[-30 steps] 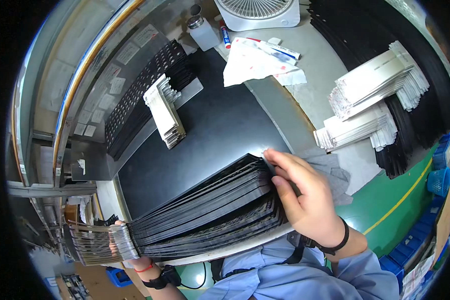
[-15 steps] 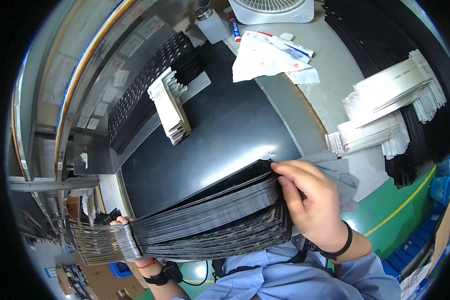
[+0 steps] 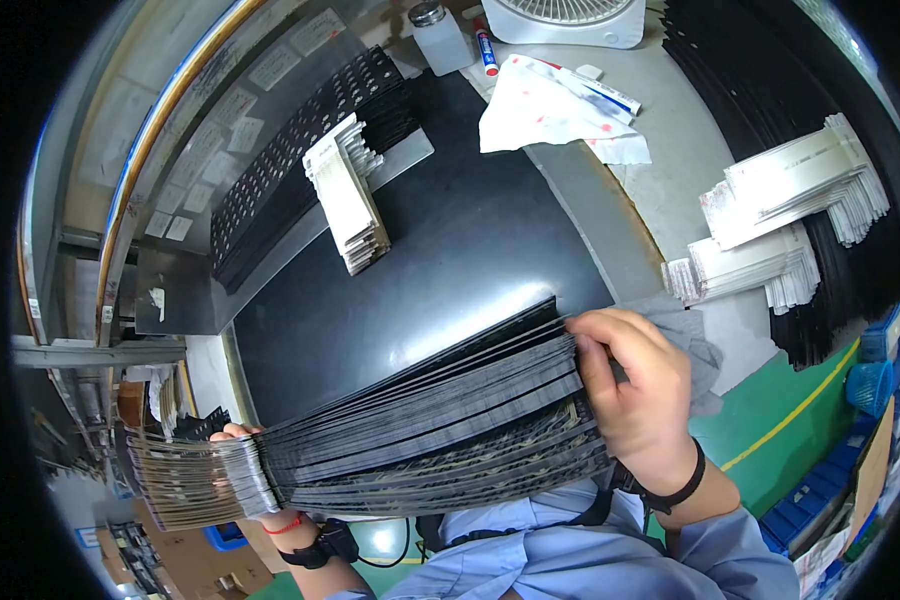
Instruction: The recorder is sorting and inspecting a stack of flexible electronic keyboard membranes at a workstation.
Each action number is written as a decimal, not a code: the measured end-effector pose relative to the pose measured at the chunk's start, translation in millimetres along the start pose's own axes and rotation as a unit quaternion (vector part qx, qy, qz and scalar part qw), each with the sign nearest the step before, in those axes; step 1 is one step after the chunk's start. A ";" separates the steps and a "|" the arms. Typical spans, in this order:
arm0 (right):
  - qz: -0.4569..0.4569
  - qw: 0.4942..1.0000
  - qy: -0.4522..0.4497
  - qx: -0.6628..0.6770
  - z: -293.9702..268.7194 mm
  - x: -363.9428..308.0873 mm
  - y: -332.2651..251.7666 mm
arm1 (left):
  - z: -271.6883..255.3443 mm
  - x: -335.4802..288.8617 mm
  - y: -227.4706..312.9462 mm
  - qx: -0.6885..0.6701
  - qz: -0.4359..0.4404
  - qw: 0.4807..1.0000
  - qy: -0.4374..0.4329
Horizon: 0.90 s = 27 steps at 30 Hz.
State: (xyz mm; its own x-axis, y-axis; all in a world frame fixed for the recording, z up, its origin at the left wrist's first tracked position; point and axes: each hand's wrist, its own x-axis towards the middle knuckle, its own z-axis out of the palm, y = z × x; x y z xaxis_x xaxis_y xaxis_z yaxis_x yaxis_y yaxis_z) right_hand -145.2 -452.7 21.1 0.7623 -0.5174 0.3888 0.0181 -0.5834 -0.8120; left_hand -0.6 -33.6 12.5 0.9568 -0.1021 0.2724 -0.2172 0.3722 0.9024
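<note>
A thick bundle of long, thin dark strips stretches across in front of me, fanned at its right end. Silver bands cross it near the left end, where the strip ends look thinner and brownish. My left hand is closed round this left end; most of its fingers are behind the strips. At the right end, my right hand pinches the upper strip corners between thumb and forefinger. Some dark strips stand apart above the main bundle beside these fingers.
A black mat lies beyond the bundle. White card-like stacks rest left on a metal ledge, with more white stacks right on black strips. A fan, bottle, markers and red-spotted tissue are at the back.
My right thumb and forefinger have shifted slightly right along with the bundle's right end. More strips are spread apart at the top. The left hand keeps its hold.
</note>
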 end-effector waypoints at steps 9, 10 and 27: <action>0.078 0.996 0.025 0.047 5.7 -1.3 -2.0 | -11.7 -4.1 -1.4 -0.017 -0.017 0.998 0.049; 0.095 0.993 0.028 0.066 5.9 -1.5 -1.9 | -11.9 -4.0 -1.1 -0.009 -0.023 0.998 0.065; 0.133 0.920 0.039 0.366 -10.1 -10.9 8.3 | -63.9 11.9 -4.3 -0.871 -0.274 0.408 0.012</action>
State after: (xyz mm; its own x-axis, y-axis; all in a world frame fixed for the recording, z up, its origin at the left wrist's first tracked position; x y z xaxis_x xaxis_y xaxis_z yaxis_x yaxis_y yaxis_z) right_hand -159.9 -458.2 14.5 0.7548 -0.6408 0.1398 0.2890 0.1336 -0.9480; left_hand 24.1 22.5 -9.5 0.7756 -0.6086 0.1674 0.4779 0.3930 -0.7856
